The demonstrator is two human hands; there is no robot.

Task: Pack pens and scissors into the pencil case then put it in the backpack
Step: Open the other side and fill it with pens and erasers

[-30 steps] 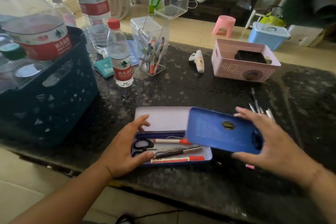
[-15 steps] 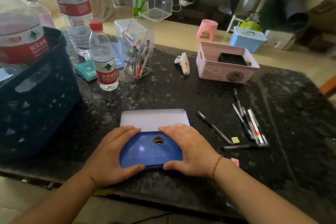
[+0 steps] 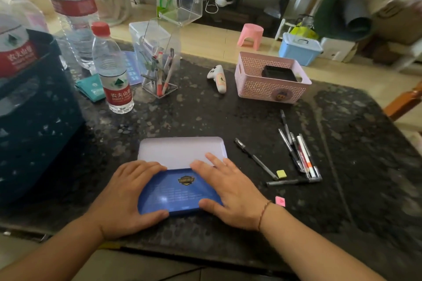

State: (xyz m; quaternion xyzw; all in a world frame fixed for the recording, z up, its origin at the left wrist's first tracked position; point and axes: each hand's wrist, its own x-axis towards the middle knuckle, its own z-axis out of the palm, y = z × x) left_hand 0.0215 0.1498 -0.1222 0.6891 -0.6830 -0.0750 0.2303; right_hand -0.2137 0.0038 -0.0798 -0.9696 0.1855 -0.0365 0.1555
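Note:
A blue pencil case (image 3: 175, 194) lies shut near the front edge of the dark stone counter, a pale lid-like panel (image 3: 180, 150) sticking out behind it. My left hand (image 3: 127, 196) grips its left end, thumb on the front edge. My right hand (image 3: 230, 189) presses on its right end, fingers spread onto the pale panel. Its contents are hidden. Several loose pens (image 3: 299, 153) lie in a bunch to the right, with one black pen (image 3: 255, 158) apart from them. No backpack shows.
A dark blue crate (image 3: 34, 121) with big water bottles stands at the left. A small water bottle (image 3: 113, 70), a clear pen holder (image 3: 159, 68), a white controller (image 3: 218, 77) and a pink basket (image 3: 271, 86) stand behind. A yellow eraser (image 3: 281, 173) and a pink eraser (image 3: 280, 201) lie right.
A second ago my right hand held the blue cover above the open case with scissors and pens showing. The cover now sits on the case, with both hands pressing on it.

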